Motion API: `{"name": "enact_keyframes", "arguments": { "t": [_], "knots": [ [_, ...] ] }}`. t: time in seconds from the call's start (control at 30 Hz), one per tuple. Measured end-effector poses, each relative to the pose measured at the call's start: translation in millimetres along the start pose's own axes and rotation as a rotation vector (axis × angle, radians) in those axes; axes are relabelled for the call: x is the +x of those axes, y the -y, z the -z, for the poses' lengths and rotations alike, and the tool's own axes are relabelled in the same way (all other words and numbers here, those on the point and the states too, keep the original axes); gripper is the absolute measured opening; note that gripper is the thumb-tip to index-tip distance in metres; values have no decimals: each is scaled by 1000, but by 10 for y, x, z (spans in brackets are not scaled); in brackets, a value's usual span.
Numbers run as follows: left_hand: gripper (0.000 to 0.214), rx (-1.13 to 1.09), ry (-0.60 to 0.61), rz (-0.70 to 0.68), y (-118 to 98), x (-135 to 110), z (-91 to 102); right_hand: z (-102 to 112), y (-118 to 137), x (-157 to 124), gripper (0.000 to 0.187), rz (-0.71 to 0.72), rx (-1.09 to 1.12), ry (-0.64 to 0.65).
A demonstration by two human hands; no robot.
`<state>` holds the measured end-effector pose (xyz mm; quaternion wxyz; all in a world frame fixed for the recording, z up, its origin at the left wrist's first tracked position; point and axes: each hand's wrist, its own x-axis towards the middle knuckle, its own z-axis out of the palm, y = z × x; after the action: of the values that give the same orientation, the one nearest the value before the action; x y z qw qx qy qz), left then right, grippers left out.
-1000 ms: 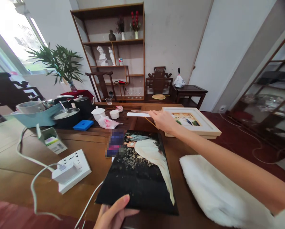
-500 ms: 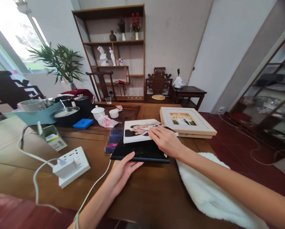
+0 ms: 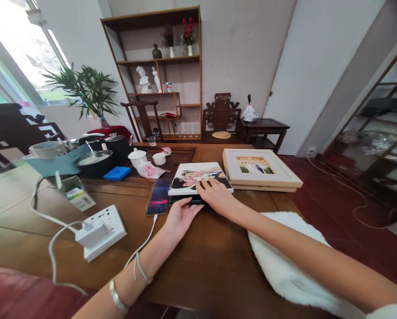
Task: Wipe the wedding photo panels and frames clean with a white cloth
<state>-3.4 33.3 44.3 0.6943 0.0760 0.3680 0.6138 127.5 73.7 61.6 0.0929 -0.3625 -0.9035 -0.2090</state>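
You look out from your own head: one camera, tipped forward and down across the counter point(image 3: 192, 274). Your left hand point(image 3: 181, 215) and right hand point(image 3: 216, 195) are near it, just below mid-view — farther off, past the counter's far edge, it faces the wall shelf point(image 3: 188, 84), with the window point(image 3: 35, 48) upper left and red floor point(image 3: 338, 217) toward the right.

White-edged photo panel point(image 3: 203, 170), picture side up, atop a mostly hidden black panel point(image 3: 197, 200)
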Motion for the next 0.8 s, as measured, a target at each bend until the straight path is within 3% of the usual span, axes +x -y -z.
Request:
{"name": "enact_keyframes", "arguments": {
  "t": [0.13, 0.23, 0.4, 0.63, 0.8],
  "knots": [
    [47, 11, 10, 4, -30, 108, -41, -43, 37, 63, 49, -31, 27, 84],
    [40, 19, 22, -26, -12, 208, -38, -107, -12, 90, 54, -41, 59, 137],
    [24, 43, 25, -83, 42, 458, -63, -213, -164, 173, 38, -81, 110, 172],
    [22, 110, 29, -137, 51, 712, -152, -280, -266, 264, 33, -121, 154, 171],
    [27, 213, 14, -96, -13, 824, -187, -302, -365, 327, 32, -140, 190, 180]
  ]
}}
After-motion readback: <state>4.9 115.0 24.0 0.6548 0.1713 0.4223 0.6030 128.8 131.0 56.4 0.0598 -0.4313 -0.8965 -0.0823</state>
